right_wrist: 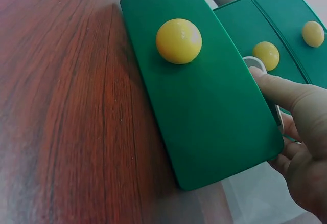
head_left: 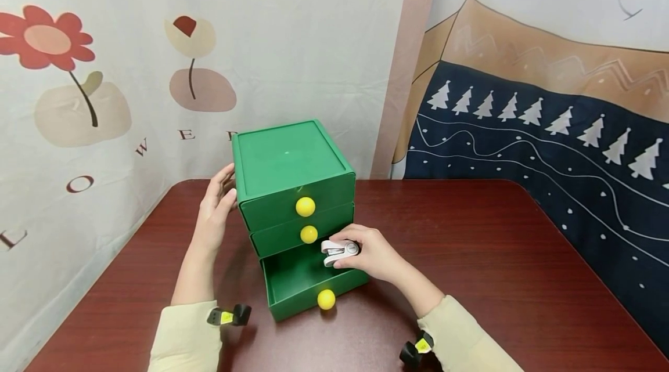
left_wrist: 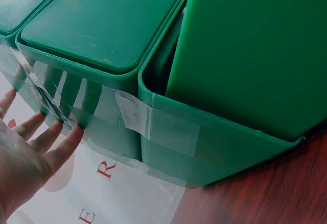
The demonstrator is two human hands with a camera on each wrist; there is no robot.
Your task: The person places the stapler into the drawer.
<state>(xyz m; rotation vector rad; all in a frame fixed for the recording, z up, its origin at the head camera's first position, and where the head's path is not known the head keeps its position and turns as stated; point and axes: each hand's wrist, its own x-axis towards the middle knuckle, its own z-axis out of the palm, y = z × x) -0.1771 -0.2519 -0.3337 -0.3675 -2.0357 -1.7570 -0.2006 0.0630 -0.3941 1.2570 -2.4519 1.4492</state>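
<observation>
A green three-drawer cabinet (head_left: 287, 157) with yellow ball knobs stands on the table, its bottom drawer (head_left: 298, 305) pulled out. My right hand (head_left: 371, 253) pinches a small white stapler (head_left: 334, 251) over the right part of that drawer. In the right wrist view the stapler (right_wrist: 255, 63) is mostly hidden behind the drawer front (right_wrist: 204, 101). At the cabinet's left side, my left hand (head_left: 214, 209) rests its spread fingers against the wall. The left wrist view shows those fingertips (left_wrist: 76, 132) on the taped green side, with the fingers extended.
The dark red wooden table (head_left: 444, 244) extends to both sides of the cabinet. Behind it hangs a pale cloth (head_left: 303, 41) with flower prints, and at the right a dark blue cloth (head_left: 522, 145) with white trees. The upper two drawers are closed.
</observation>
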